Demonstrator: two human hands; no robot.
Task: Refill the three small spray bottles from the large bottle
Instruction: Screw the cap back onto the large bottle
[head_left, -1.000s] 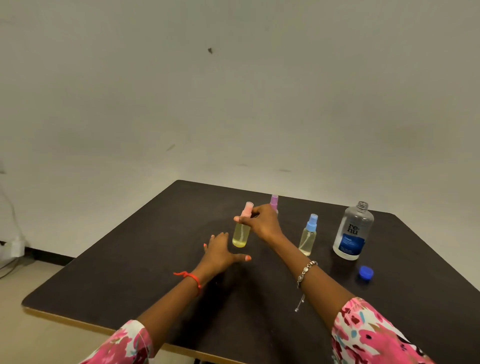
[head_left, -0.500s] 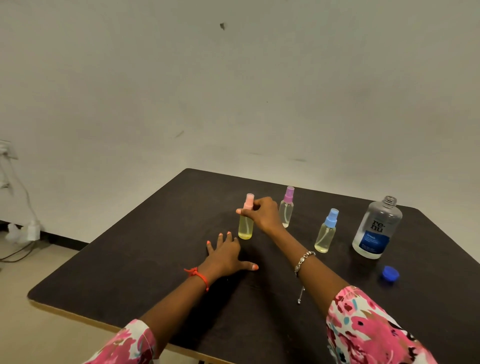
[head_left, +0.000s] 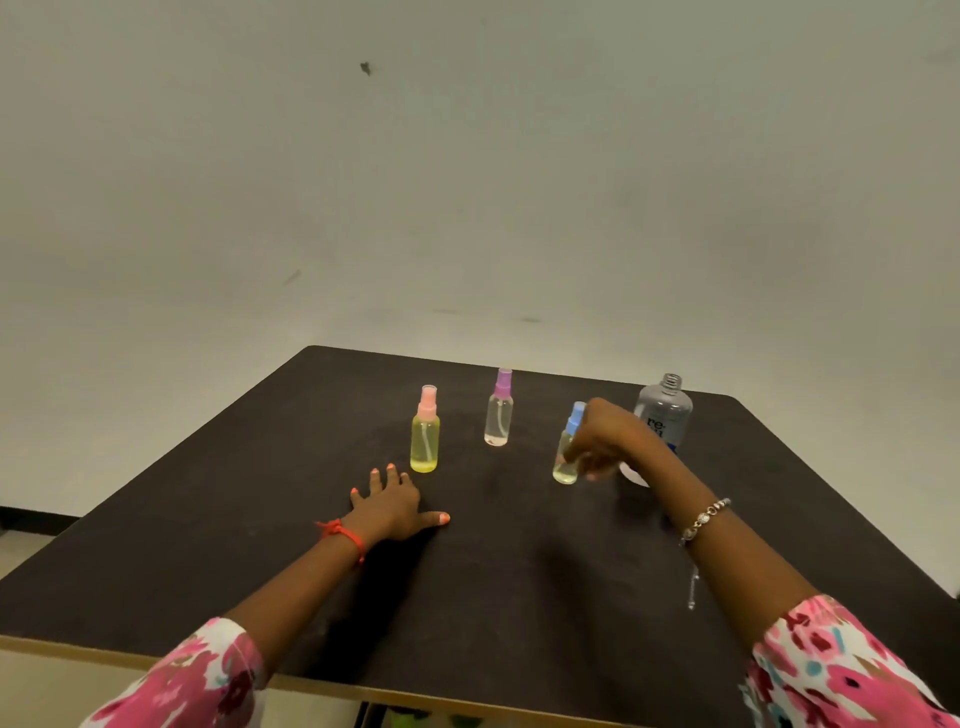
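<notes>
- Right hand (head_left: 605, 436) curled around the blue-capped spray bottle (head_left: 567, 452), large bottle (head_left: 665, 410) just behind.
- Left hand (head_left: 392, 501) spread flat on table (head_left: 208, 519), near the pink-capped spray bottle (head_left: 425, 431).

The near half of the tabletop (head_left: 519, 597) lies bare between the forearms. Farther off, three bottles stand well apart: pink-capped bottle (head_left: 425, 431) left, purple-capped bottle (head_left: 499, 410) beyond, blue-capped bottle (head_left: 567, 447) right, with open gaps between. The large bottle (head_left: 665, 410) blocks the far right.

Large bottle (head_left: 665, 410) label reads "re-"; rest hidden behind hand
</notes>
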